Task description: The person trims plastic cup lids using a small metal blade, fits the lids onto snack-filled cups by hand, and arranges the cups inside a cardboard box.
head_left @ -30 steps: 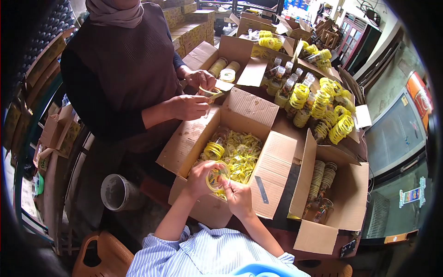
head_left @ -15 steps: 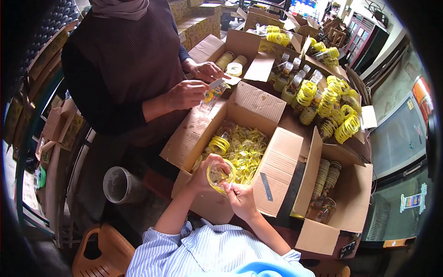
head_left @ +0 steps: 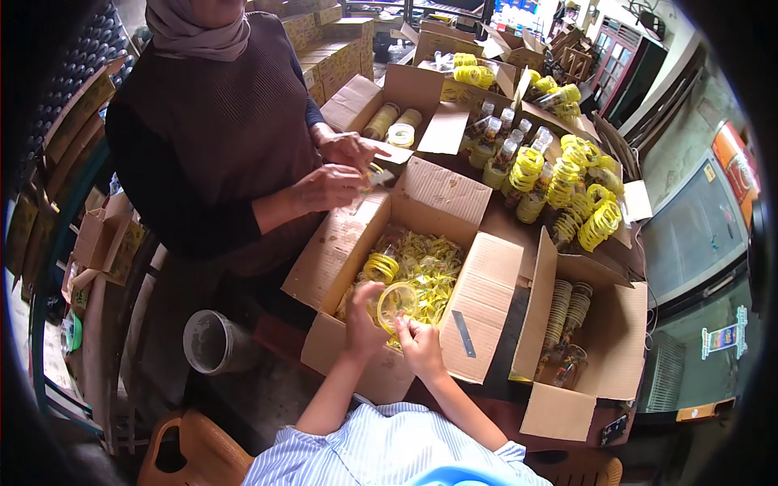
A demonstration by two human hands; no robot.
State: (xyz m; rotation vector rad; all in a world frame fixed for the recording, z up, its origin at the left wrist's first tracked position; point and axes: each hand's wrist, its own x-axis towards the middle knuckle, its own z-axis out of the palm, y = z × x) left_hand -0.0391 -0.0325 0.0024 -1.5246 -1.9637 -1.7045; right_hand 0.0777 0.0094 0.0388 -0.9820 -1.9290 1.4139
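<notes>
A clear plastic cup with a yellow rim point(head_left: 397, 301) is tilted with its round mouth towards me, above the open cardboard box point(head_left: 498, 279). My right hand point(head_left: 420, 347) pinches the near edge of its rim between thumb and fingers. Beside the cup on the left is my left hand point(head_left: 365, 320), slightly blurred, its fingers stretched out and not wrapped round it. Below, the box holds a heap of yellow plastic scraps point(head_left: 433, 263) and a stack of yellow-rimmed cups point(head_left: 381, 266).
A flat grey metal strip point(head_left: 463, 334) lies on the box's right flap. Across the box, a co-worker's hands point(head_left: 336, 182) handle a small blurred item. Another box with stacked cups point(head_left: 571, 312) stands right, bundled yellow rings point(head_left: 600, 223) behind it. A bucket point(head_left: 212, 342) is at left.
My left hand has loosened from round the cup and its fingers have straightened. The cup remains in my right hand. The co-worker's hands have shifted slightly, and the view has moved a little.
</notes>
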